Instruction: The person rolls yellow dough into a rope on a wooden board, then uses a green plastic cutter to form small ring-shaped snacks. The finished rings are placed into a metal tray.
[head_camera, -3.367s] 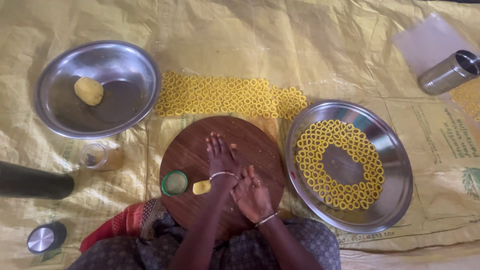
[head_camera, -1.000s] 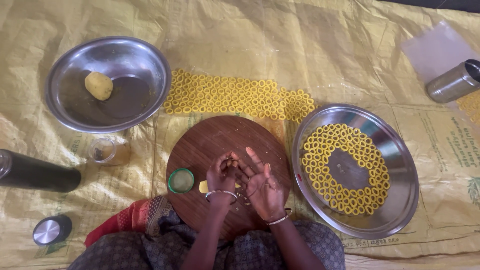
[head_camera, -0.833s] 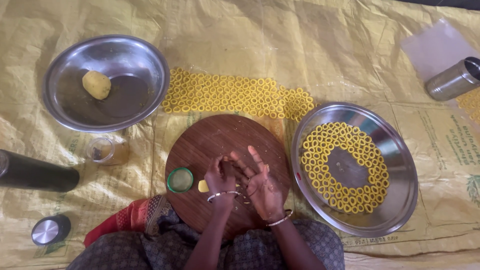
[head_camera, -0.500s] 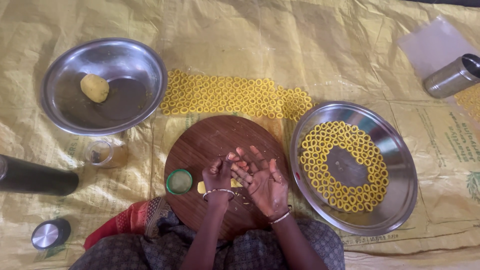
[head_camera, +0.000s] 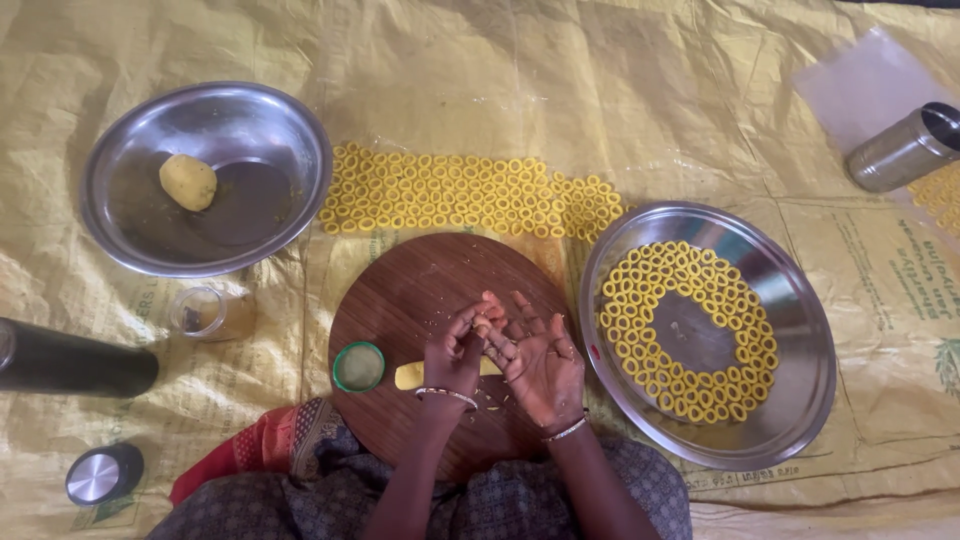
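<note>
At the lower centre of the frame, over the round wooden board (head_camera: 430, 300), the left hand (head_camera: 452, 352) pinches its fingertips against the open, palm-up right hand (head_camera: 535, 360). Whatever sits between them is too small to make out. A yellow dough roll (head_camera: 412, 375) lies on the board, half hidden beneath the hands, just beside a small green cap (head_camera: 358, 366).

A short roll of yellow dough (head_camera: 412, 375) lies flat on the round wooden board (head_camera: 420, 290), just beside a small green-rimmed lid (head_camera: 358, 366). Its right end is hidden under the hands. The board is dark brown and scattered with small crumbs of dough.
</note>
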